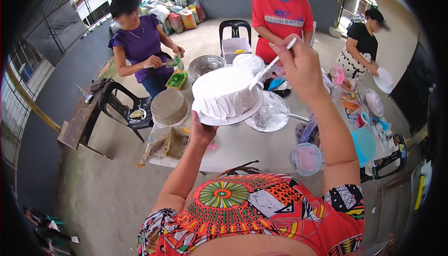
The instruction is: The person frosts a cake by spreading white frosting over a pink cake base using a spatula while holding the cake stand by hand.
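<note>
A round cake (224, 90) coated in white icing is held up over the table on a thin white board (235, 119). My left hand (203, 131) supports that board from underneath; the cake and board partly hide its fingers. Raised at the right, my right hand (301, 65) pinches the white handle of a slim icing spatula (276, 63). The spatula slants down to the left, its lower end against the cake's right side. Ridged strokes mark the icing on the near side. Behind the cake sits a smaller white-iced cake (248, 62).
The table (233, 151) bears a grey-brown iced cake (169, 107), a smeared tub (175, 142), a metal bowl (205, 65), an icing-smeared round metal plate (270, 111) and a green icing tub (177, 79). Three people stand around it; one in purple (140, 46) holds a spatula.
</note>
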The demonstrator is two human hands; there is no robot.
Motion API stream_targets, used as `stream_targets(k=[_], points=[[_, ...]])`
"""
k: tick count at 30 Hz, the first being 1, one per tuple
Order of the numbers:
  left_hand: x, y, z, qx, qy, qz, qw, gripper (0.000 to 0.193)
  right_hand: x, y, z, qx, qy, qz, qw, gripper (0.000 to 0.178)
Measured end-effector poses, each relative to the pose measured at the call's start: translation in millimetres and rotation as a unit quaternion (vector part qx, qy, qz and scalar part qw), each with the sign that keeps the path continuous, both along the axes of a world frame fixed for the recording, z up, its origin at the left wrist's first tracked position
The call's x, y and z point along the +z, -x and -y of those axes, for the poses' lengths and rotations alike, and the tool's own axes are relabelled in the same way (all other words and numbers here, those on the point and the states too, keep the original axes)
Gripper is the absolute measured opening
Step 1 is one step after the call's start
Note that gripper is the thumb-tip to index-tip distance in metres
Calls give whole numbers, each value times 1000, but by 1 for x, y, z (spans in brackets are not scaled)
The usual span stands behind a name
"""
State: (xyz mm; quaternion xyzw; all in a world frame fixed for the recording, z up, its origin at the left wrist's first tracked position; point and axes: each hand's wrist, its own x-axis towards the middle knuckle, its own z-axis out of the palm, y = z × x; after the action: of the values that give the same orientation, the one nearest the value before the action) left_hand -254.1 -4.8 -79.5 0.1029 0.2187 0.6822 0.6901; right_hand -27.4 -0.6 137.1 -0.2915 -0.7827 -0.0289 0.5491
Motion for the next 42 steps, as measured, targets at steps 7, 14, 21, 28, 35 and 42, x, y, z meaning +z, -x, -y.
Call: stream_targets(k=[7,14,21,28,35,42], points=[[-4,34,3,-22,-15,-17,1000,55,-24,24,-12,-45,94,36,994,26],[-2,46,-1,-47,-40,-45,997,56,3,62,-6,-17,12,92,996,18],[-13,63,-20,-67,-53,-28,996,55,-8,46,-1,-39,58,61,996,25],[1,48,-24,-71,-47,-29,996,55,-16,64,-24,-65,-52,65,994,28],[-9,47,-27,-76,-56,-3,996,54,-9,32,-21,-84,32,25,996,31],[-2,27,-20,-80,-24,-17,996,55,-20,33,-37,-94,-23,58,994,28]])
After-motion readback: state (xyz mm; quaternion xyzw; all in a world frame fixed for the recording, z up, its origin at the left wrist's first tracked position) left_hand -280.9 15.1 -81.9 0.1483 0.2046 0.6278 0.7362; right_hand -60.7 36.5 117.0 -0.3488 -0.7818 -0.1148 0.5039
